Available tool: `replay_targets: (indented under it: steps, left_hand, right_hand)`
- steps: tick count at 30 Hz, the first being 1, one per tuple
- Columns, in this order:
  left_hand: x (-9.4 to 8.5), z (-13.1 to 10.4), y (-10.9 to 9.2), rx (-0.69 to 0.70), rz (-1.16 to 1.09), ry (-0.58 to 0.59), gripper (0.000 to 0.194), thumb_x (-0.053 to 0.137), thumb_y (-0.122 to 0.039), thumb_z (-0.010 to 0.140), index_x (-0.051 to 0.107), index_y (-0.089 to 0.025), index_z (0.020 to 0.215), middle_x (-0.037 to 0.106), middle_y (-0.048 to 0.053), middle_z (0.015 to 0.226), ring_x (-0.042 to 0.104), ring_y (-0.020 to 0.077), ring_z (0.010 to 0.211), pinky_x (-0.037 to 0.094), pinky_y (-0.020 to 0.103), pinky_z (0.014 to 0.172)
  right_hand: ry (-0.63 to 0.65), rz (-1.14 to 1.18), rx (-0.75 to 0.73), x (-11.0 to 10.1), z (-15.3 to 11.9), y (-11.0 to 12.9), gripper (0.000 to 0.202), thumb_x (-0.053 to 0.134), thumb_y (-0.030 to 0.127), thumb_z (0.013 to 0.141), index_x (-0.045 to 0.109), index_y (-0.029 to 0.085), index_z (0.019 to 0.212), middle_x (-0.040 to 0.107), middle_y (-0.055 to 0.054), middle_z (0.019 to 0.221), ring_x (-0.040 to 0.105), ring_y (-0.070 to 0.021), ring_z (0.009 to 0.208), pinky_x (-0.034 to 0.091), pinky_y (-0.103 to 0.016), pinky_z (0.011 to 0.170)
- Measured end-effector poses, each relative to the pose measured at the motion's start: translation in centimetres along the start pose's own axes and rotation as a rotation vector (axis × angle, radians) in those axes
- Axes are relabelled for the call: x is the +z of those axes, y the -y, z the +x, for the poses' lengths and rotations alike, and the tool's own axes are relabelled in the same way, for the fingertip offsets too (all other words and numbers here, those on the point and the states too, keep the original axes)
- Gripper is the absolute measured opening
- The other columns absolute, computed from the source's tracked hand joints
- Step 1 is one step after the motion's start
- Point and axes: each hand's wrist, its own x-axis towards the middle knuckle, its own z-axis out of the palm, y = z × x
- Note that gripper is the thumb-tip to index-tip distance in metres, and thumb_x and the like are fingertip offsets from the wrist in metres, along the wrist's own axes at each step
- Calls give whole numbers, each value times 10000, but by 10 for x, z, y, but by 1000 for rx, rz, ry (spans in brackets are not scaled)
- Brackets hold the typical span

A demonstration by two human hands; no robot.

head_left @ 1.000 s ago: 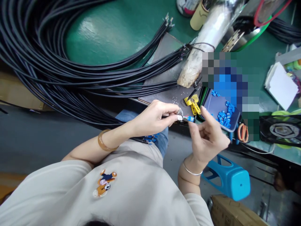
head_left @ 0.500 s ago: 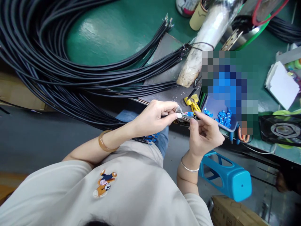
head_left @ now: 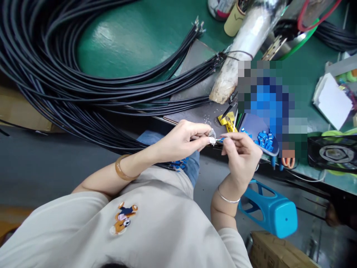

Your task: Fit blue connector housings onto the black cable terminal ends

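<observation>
Head view, the only one I have. The blue connector (head_left: 222, 140) sits in the gap between the two hands, above the near edge of the bench (head_left: 134, 44), its far end covered by fingers. Its long axis runs about crosswise, in line with the thin wires (head_left: 218, 139) coming out of the left fingertips. From the left hand (head_left: 188, 137) I read it as just beyond the tips, to the right; from the right hand (head_left: 243, 152) it lies at the thumb and forefinger, to their left. Right hand is nearer.

Left fingers: pinched on the wires, white covering (head_left: 212, 141) at the tips. Right fingers: narrow, thumb and forefinger closed on the connector, as I judge it; I can't tell how firm, the contact is too small.

Containers: the shallow tray (head_left: 251, 122) is just beyond the right hand, with loose blue pieces (head_left: 264, 140) heaped toward its right side and a few nearer the hand; pixelation hides its far part. The yellow tool (head_left: 229, 121) lies just left of it. Further back, the cream cup (head_left: 233, 23) holds dark items I can't make out, and the jar (head_left: 219, 8) beside it is cut off by the frame.
</observation>
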Motion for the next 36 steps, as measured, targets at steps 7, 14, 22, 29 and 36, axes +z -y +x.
replay_targets:
  steps: [7,14,22,29,36]
  left_hand:
    - [-2,0,0,8,29,58,291,547,-273,928,547,-143,668,500,-39,527,399,59,482,295,217,490]
    - [4,0,4,59,100,-113,190,613,-260,895,579,-148,745,524,-43,590,416,64,521,334,206,517]
    - [22,-5,16,276,303,-323,192,499,-164,940,567,-157,761,609,5,676,514,88,598,411,213,601]
    - [10,-4,0,-50,-109,-113,302,524,-210,930,487,-155,635,525,-28,547,427,48,480,335,181,480]
    - [0,-6,-8,-85,-101,2,302,562,-235,920,518,-144,634,535,-27,537,425,49,483,337,184,483]
  right_hand:
    - [-88,-465,-374,-2,-10,15,213,708,232,872,726,268,1082,570,61,595,441,-67,485,369,-229,506]
    - [-246,-651,-548,14,-12,-3,84,668,268,901,713,263,971,675,20,663,528,-92,511,406,-256,553]
    - [-228,221,57,47,-11,1,209,639,367,911,579,213,783,439,97,520,347,-45,409,271,-199,419]
    - [-370,43,11,25,-13,7,161,667,356,891,665,196,904,603,55,612,535,-70,485,371,-203,466]
    - [-17,138,79,12,-8,3,326,604,399,929,584,192,678,537,54,542,462,-71,479,342,-215,471]
